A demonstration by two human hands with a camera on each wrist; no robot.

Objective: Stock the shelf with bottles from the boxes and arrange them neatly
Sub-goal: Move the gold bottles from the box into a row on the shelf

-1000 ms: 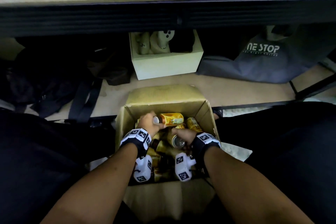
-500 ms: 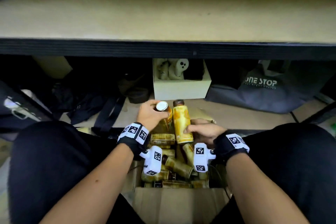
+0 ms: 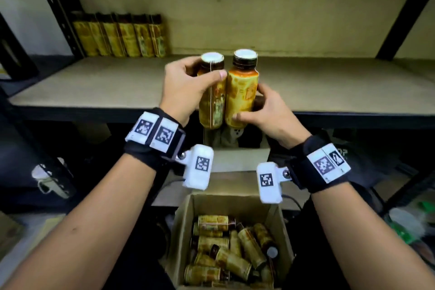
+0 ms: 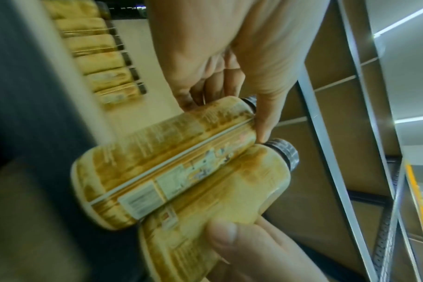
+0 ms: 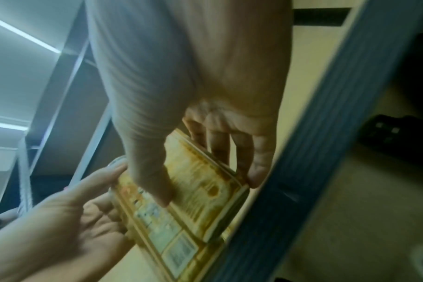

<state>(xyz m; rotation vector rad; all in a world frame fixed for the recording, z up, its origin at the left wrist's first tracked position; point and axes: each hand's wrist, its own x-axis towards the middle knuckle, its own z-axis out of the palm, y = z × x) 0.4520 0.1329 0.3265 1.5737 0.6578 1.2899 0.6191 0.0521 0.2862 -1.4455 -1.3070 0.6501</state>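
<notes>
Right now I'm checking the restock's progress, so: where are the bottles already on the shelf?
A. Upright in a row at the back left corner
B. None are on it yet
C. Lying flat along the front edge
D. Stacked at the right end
A: the row of bottles stands upright against the back wall at the shelf's left end.

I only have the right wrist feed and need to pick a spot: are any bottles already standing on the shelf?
Observer: Yes. A row of bottles stands upright at the back left of the shelf, against the wall.
Operator: Is the left hand carrying one too?
Observer: Yes, it grips a left bottle upright, touching the right bottle held by the right hand.
Operator: Anything left in the box?
Observer: Many jumbled bottles lie on their sides in it.
</notes>
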